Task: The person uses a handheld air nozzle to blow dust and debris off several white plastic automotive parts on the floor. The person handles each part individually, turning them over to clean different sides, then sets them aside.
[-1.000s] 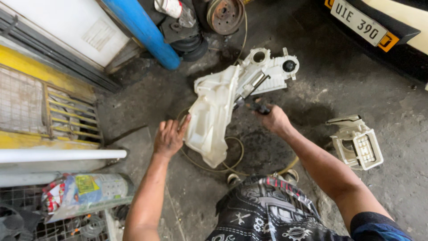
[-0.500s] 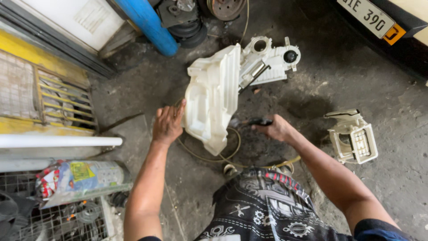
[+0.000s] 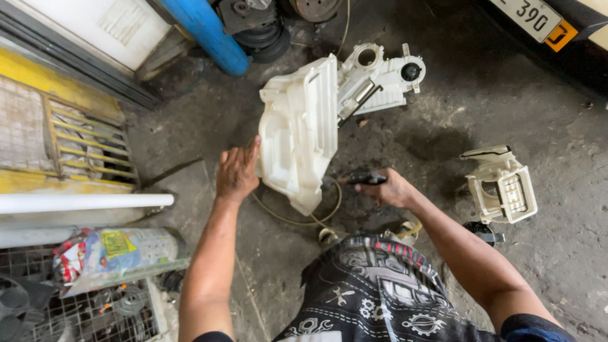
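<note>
At the bottom of the frame, my patterned black shorts (image 3: 373, 285). Just above, centre, my left hand (image 3: 237, 172) lies flat and open against the white moulded plastic housing (image 3: 299, 130) on the oil-stained concrete floor (image 3: 437, 133); my right hand (image 3: 391, 188) is curled around a black-handled tool (image 3: 366, 179). Right, a small cream plastic vent box (image 3: 503, 185). Upper left, a blue pipe (image 3: 204, 31).

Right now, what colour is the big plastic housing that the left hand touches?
White, slightly off-white, seen best in the head view: the plastic housing under the left hand.
</note>
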